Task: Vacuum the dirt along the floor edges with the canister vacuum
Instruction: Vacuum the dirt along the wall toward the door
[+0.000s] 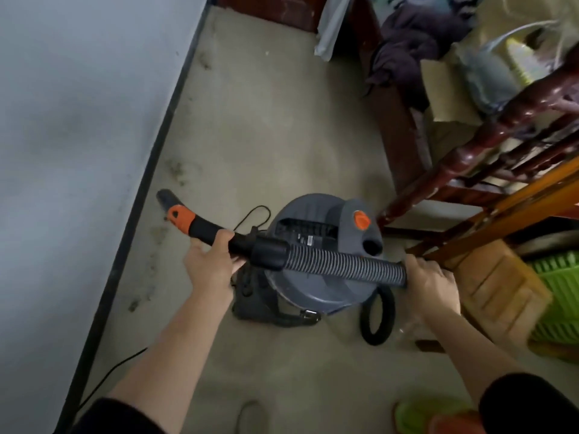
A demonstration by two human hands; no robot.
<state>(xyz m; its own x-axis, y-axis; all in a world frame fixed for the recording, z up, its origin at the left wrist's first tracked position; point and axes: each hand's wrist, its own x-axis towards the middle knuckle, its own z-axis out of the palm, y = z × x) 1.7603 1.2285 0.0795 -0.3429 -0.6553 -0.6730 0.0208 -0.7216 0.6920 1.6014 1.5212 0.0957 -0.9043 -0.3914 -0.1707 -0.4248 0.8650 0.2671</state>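
1. Pale grey painted wall [62, 151] is filling the left side; thin black baseboard strip [149, 173] is running along its foot.
2. Dark crumbly dirt patches [177, 169] are lying on the beige matte floor [266, 126] just beside the baseboard strip, in several clumps along the edge.
3. Thin black power cord [108, 375] is trailing over the floor near the baseboard strip, low in view.
4. Black curved plastic wand with orange collar [180, 216] is pointing its tip toward the baseboard strip, near the dirt patches; cannot tell whether the tip is touching the floor.
5. Left grip [210, 261], a bare hand, is wrapping curled fingers round the wand just behind the orange collar.
6. Grey ribbed flexible hose [344, 261] is joining the wand through a black cuff and stretching rightward, passing over the vacuum.
7. Grey round canister vacuum with orange knob [316, 292] is standing on the floor mid-frame, under the hose, apart from the wall.
8. Black rubbery loop [374, 339] is lying on the floor just beside the canister vacuum.
9. Right grip [429, 283], a bare hand, is closing its fingers round the hose's far end.
10. Dark red turned wooden rails [470, 158] are slanting across the right side.
11. Green slatted plastic basket [560, 292] is sitting at the right edge.
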